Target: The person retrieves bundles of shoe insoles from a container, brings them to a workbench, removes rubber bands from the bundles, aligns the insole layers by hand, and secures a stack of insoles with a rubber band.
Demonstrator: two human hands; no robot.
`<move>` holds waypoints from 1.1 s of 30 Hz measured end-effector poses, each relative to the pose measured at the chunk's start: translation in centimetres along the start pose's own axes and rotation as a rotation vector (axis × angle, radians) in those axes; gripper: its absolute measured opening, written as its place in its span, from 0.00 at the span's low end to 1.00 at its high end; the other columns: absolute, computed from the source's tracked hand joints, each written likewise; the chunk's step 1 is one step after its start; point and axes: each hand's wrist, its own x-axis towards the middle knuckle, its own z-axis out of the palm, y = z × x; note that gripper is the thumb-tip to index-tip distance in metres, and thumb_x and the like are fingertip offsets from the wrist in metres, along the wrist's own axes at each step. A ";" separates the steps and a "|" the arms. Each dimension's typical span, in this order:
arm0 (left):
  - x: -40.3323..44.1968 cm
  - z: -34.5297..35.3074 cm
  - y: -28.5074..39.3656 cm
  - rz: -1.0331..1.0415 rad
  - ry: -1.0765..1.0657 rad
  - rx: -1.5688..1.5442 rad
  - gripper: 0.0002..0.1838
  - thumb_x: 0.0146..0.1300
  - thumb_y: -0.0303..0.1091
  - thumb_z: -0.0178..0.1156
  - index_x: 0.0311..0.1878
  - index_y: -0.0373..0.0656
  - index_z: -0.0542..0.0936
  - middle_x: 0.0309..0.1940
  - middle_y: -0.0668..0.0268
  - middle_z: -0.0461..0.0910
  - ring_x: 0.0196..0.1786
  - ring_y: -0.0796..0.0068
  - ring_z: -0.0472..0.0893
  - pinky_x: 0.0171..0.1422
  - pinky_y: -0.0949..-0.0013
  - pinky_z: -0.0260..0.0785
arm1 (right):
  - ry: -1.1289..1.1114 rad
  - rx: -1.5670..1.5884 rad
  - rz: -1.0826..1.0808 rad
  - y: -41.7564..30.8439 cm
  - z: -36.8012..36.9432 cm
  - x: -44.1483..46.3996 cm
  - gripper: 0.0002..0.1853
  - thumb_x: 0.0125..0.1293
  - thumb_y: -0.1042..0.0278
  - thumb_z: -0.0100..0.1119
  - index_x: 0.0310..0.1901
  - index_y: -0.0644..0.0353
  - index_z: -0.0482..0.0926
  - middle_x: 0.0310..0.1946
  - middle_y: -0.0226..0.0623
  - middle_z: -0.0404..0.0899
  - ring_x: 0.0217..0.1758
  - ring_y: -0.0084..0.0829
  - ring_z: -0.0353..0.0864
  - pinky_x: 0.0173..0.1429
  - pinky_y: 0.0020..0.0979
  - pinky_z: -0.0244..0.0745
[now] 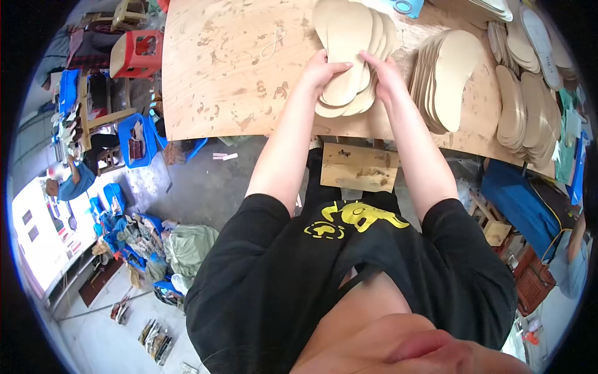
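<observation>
A fanned stack of beige insoles [349,37] lies at the far middle of the wooden table, between my two hands. My left hand [325,70] grips the stack's left edge, its thumb across the top insole and its other fingers mostly hidden. On the opposite edge, my right hand [385,76] is closed on the same stack, thumb on top and pointing inward. Just right of it stands a second, leaning pile of insoles [453,81], which neither hand touches.
More insole piles [539,115] lie along the right of the wooden table [218,81]. A loop of pale string [273,42] rests left of the hands. Below the table edge is a wooden stool [359,168]. A red stool [137,53] and another person [75,181] are at left.
</observation>
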 end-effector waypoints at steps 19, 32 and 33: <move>-4.1 -0.3 -0.9 0.751 -0.142 0.673 0.73 0.48 0.35 0.77 0.73 0.44 0.18 0.77 0.45 0.39 0.79 0.54 0.45 0.79 0.59 0.44 | -0.340 -0.420 -0.406 0.3 0.1 -4.5 0.37 0.68 0.68 0.57 0.74 0.52 0.49 0.70 0.45 0.59 0.72 0.39 0.60 0.75 0.37 0.56; -1.8 0.1 -2.9 0.503 -0.193 0.205 0.43 0.68 0.38 0.59 0.76 0.43 0.43 0.73 0.54 0.55 0.71 0.63 0.62 0.75 0.62 0.55 | -0.450 -0.627 -0.350 -0.7 -3.3 -0.9 0.29 0.74 0.58 0.47 0.72 0.55 0.53 0.70 0.46 0.56 0.71 0.35 0.59 0.72 0.33 0.58; -2.1 0.5 -2.6 0.490 -0.180 0.161 0.41 0.69 0.37 0.58 0.76 0.43 0.44 0.72 0.54 0.55 0.71 0.64 0.62 0.75 0.62 0.55 | -0.398 -0.598 -0.337 -0.8 -2.2 -2.1 0.30 0.73 0.59 0.48 0.72 0.55 0.53 0.69 0.47 0.58 0.71 0.35 0.60 0.72 0.33 0.58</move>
